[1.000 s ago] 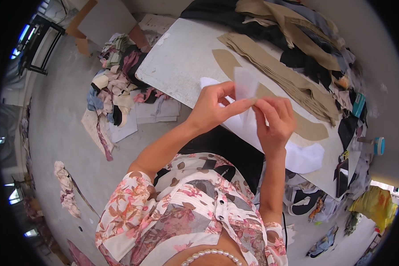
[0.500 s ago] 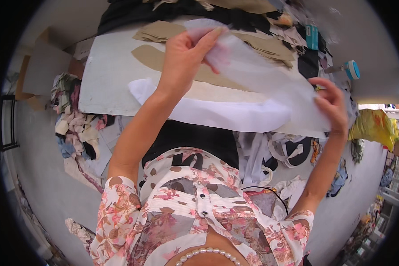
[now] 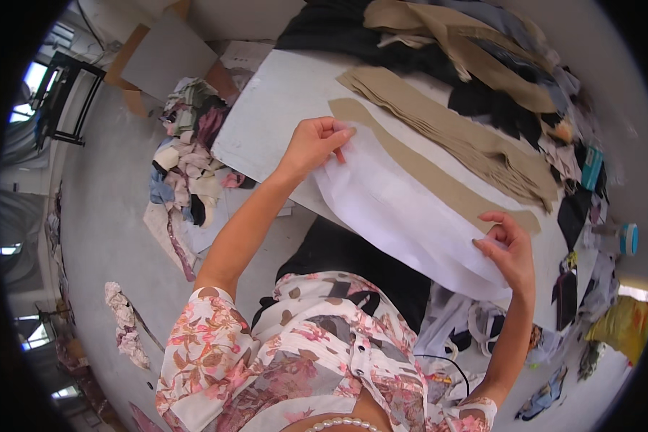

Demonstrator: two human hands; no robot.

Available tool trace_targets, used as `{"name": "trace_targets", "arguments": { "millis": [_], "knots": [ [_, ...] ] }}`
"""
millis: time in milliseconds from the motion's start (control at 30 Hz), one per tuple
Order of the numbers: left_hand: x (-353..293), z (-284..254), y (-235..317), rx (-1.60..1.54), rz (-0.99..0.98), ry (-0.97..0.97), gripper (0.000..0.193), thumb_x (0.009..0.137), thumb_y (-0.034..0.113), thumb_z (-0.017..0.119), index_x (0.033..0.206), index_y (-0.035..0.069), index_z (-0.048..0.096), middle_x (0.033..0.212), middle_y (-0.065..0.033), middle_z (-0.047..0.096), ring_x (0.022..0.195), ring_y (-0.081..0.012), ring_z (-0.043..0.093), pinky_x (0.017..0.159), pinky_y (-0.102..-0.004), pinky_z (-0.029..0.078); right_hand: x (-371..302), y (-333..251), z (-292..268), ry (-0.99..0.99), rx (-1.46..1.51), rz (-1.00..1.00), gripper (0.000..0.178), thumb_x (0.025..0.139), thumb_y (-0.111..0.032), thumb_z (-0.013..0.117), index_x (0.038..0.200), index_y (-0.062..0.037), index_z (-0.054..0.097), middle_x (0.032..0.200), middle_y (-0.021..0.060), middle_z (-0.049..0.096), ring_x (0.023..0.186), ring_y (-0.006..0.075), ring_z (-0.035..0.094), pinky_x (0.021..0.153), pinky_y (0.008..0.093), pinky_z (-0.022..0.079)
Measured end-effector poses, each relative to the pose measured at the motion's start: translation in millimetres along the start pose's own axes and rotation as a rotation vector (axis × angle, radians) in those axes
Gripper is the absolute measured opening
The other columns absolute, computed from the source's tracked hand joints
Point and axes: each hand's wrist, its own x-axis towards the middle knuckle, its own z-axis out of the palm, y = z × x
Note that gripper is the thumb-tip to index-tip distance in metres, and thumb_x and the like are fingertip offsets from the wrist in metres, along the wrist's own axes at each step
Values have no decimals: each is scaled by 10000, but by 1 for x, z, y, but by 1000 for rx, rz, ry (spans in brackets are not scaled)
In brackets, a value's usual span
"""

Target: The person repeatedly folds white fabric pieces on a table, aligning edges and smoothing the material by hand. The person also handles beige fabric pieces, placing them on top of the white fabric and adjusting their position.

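Observation:
A long curved white fabric piece (image 3: 403, 201) is stretched over the near side of the pale table (image 3: 266, 97). My left hand (image 3: 315, 147) is closed, its thumb and fingers pinching the upper left end. At the right end, my right hand (image 3: 510, 252) grips the same piece between thumb and fingers, the other fingers bent. Just beyond it a curved khaki fabric piece (image 3: 417, 160) lies flat, partly covered along its near edge. Farther back rests a stack of khaki pieces (image 3: 453, 137) of similar long shape. The white fabric's lower edge hangs by the table's near edge.
Black fabric (image 3: 324, 32) and brown cloth (image 3: 475, 39) lie heaped along the back. A teal box (image 3: 592, 168) and a dark flat object (image 3: 565, 299) are at the right. Cloth scraps (image 3: 187, 173) pile up on the left, near a cardboard box (image 3: 169, 61); a yellow bag (image 3: 619, 330) sits lower right.
The white fabric, blurred and raised before, is now lower, over the white piece that lay on the table. Both hands have come down with it. The view has turned, tilting the table.

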Motion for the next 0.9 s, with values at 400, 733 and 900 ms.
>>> {"name": "trace_targets", "arguments": {
  "millis": [400,733,900],
  "knots": [
    [65,-20,-28,589,205,325,183,835,271,702,866,93,724,726,-25,697,652,-158,650,612,-305,486,59,-3,19,69,-64,-8,359,757,-5,726,1094,-30,605,622,-35,503,579,48,427,556,212,346],
    [65,-11,-28,748,197,418,187,803,301,737,835,118,720,686,-14,677,629,-188,642,581,-328,476,72,15,14,141,-147,-14,346,753,-21,722,1083,-34,618,608,-38,482,568,46,409,530,220,325],
    [64,-11,-29,763,237,434,191,801,288,743,843,104,715,661,-7,658,602,-166,614,571,-318,463,74,9,11,139,-85,0,342,749,-25,720,1076,-34,622,608,-44,458,569,46,399,528,222,317]
  ]
}}
